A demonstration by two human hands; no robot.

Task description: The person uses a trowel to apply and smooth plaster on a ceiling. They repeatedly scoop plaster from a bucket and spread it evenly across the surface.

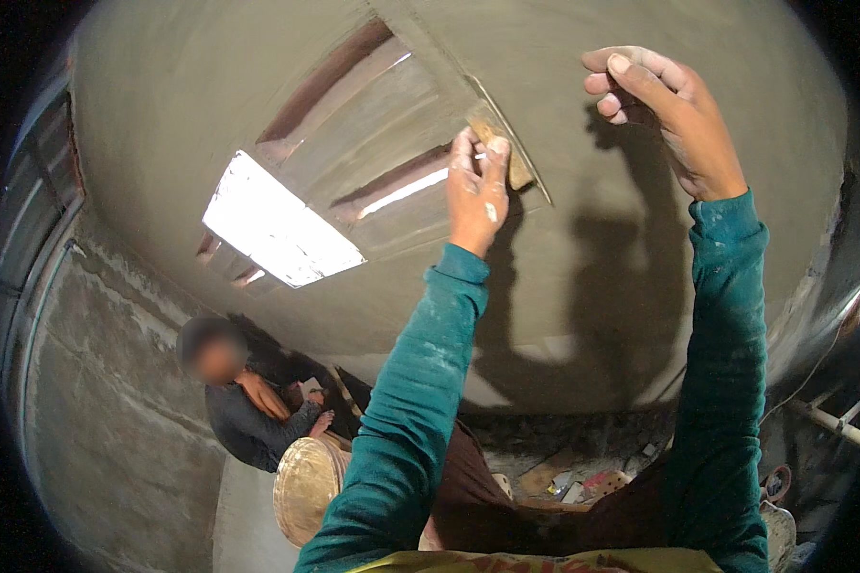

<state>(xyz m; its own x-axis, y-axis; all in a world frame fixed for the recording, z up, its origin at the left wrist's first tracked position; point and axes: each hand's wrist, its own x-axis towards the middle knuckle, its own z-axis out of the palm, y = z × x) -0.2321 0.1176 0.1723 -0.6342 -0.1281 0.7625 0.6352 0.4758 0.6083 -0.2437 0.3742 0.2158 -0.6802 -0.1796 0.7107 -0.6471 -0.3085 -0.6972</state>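
My left hand (476, 186) is closed around the wooden handle of a plastering trowel (520, 172). The trowel's thin blade is seen nearly edge-on, close to the grey plastered wall (583, 286). My right hand (664, 105) is raised to the right of it, in front of the wall. Its fingers are curled, with the thumb against the index finger, and nothing shows in them. Slanted vent slots (401, 191) with reddish-brown inner edges cut through the plaster left of the trowel. Beside them is a bright four-sided opening (282, 220).
At the lower left a person (258, 411) in dark clothes sits by the wall, holding a small pale object. A round, plaster-coloured bucket (306, 489) stands near my left forearm. Rubble (573, 482) lies below. A pale pipe (836, 425) sticks out at the right.
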